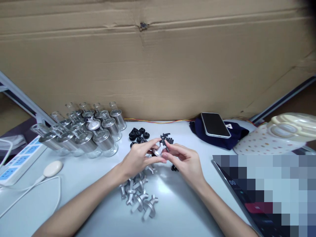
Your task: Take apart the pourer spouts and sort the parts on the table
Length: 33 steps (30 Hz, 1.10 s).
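Note:
In front of me, my left hand [138, 156] grips a silver metal pourer spout [158, 150] between thumb and fingers. My right hand [189, 161] is closed at the spout's other side, its fingertips pinching a small black piece [163, 142] against the top. Just behind the fingers lie flat black pieces [169, 140]. Round black stoppers [139, 133] are heaped to the left of those. Several more silver spouts [140, 199] lie in a loose pile below my left hand, and tiny black parts [174, 168] sit partly hidden by my right hand.
Glass bottles with metal sleeves [82, 141] stand grouped at the left, one topped with a silver spout [93, 123]. A power strip [21, 159] and a white cable puck [53, 168] lie nearby. On the right are a phone [215, 125] on dark cloth and a blurred-out screen [269, 194].

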Motion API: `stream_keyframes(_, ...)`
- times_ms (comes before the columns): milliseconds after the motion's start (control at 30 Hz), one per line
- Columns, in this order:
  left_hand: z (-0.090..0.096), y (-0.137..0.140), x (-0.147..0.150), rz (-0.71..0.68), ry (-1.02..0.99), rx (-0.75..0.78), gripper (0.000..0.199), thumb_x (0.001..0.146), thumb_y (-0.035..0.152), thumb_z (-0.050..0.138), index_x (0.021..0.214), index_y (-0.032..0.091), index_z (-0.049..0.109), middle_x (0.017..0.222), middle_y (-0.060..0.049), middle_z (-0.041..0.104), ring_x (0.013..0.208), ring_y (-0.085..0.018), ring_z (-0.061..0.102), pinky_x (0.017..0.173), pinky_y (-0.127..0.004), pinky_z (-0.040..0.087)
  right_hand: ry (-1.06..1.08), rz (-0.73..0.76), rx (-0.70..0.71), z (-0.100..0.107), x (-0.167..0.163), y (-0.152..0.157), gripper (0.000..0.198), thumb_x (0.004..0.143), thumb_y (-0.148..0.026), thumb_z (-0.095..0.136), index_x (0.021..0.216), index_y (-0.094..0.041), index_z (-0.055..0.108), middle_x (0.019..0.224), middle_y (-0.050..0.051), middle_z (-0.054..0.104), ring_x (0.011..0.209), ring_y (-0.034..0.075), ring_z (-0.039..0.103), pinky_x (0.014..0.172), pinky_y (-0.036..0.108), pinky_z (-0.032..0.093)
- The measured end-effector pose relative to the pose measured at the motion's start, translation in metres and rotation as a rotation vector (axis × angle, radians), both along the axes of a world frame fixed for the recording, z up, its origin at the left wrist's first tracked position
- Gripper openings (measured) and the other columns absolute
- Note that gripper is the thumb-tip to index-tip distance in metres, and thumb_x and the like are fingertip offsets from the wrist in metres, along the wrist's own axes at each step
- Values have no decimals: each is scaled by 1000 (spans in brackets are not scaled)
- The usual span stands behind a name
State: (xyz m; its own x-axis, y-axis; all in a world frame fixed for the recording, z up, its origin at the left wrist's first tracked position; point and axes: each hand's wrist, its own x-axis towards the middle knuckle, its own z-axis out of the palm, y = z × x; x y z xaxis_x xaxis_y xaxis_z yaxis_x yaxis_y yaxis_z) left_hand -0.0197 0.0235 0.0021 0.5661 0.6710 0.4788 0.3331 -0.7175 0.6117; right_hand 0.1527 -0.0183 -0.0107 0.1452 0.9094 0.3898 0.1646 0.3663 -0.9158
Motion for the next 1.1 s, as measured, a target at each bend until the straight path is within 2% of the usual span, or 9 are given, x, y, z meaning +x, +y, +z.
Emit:
stream_keyframes(200,-1,-1,0,-1,-15,49,55,80,54,57,116,13,56,85,-7,70,69,-13,65,66,-24,57,6,52,-31,3,2,0,20,73,-24,69,91,-22,76,62,1,66,52,14,60,53,29,52)
stream_keyframes(367,1,-1,-1,-17,-13,106,56,80,54,56,116,11,56,84,-8,70,67,-13,64,62,-23,56,-84,8,23,6,3,-2,17,75,-22,68,89,-22,76,57,0,64,52,15,59,55,30,51)
stream_keyframes(533,1,1,-1,-28,-20,82,55,79,54,58,117,13,56,87,-7,71,68,-13,65,67,-25,57,-140,-19,72,6,3,-2,21,77,-20,66,95,-19,75,59,1,62,55,14,55,57,30,49)
stream_keyframes(667,0,1,1,13,-63,125,54,82,52,55,115,10,56,85,-9,70,68,-13,66,64,-23,57,-143,91,95,3,4,-1,30,80,-23,64,110,-23,70,68,2,63,64,15,58,62,30,51)
stream_keyframes(767,2,0,1,39,-84,168,53,84,51,52,113,7,55,82,-9,70,68,-12,66,62,-20,57,-93,209,124,1,5,-1,46,76,-25,70,122,-28,61,80,3,63,73,15,60,70,33,53)
stream_keyframes(867,3,0,1,56,-94,149,52,84,51,53,111,7,55,80,-7,70,68,-11,66,61,-17,56,-46,243,126,-2,4,0,57,71,-25,76,125,-31,58,81,1,61,73,15,59,73,34,53)
stream_keyframes(1100,2,-1,1,33,-89,91,49,84,49,53,110,8,56,79,-7,70,62,-10,65,60,-18,56,36,193,20,-4,0,1,49,67,-26,78,115,-28,66,69,-1,59,65,15,56,68,35,52)
